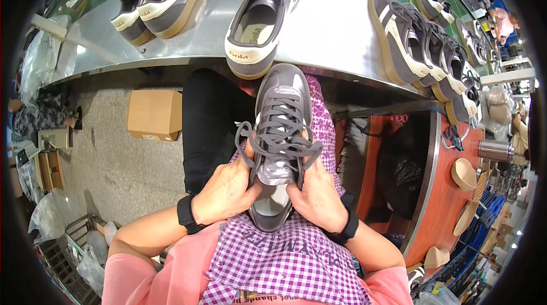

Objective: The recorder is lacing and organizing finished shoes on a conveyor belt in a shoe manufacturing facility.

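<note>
A dark grey sneaker (pixel 279 100) with loosely looped grey laces rests over my lap, toe pointing away from me. My left hand (pixel 228 187) grips its left side near the collar, the thumb at the opening beside the tongue. On the opposite side my right hand (pixel 315 191) grips it the same way, thumb at the edge of the opening. The fingers of both hands are partly hidden by the shoe and the laces. Just beyond its toe, another grey sneaker (pixel 245 57) with a white heel and gum sole stands on the metal bench (pixel 330 26).
A pair of sneakers (pixel 171 6) stands at the bench's left, and several more sneakers (pixel 399 43) line its right. A cardboard box (pixel 154 114) lies on the floor at left. To the right is a red-brown table (pixel 441 197) with tan curved pieces (pixel 463 174).
</note>
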A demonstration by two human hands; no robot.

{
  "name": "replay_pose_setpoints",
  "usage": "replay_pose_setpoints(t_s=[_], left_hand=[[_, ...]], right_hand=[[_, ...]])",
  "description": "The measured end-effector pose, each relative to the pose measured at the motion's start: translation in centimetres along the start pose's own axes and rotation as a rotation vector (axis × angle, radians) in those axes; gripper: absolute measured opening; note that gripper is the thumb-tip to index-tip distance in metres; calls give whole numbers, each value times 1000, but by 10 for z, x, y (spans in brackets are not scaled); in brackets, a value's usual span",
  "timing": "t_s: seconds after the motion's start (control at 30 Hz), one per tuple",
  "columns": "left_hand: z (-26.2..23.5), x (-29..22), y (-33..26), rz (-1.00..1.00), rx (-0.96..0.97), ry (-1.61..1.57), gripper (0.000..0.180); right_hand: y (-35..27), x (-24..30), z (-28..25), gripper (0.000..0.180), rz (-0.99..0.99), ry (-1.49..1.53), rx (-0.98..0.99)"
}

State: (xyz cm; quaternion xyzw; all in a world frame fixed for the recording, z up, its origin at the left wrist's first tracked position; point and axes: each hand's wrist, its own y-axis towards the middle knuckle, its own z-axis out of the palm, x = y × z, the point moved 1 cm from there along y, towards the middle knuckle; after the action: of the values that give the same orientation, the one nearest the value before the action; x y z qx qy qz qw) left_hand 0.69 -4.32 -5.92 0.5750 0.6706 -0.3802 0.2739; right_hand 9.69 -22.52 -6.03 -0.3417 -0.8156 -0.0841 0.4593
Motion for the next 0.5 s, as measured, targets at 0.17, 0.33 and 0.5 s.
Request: replay_pose_setpoints(t_s=[0.17,0.33,0.5], left_hand=[[-37,-13,-13,220,-299,338,32],[-27,-26,9,690,-240,589,31],[-43,-29,10,719,-102,294,20]], right_hand=[[3,-11,-52,63,111,312,204],[35,9,-47,39,-84,287,-155],[23,35,-53,25,-532,-55,114]])
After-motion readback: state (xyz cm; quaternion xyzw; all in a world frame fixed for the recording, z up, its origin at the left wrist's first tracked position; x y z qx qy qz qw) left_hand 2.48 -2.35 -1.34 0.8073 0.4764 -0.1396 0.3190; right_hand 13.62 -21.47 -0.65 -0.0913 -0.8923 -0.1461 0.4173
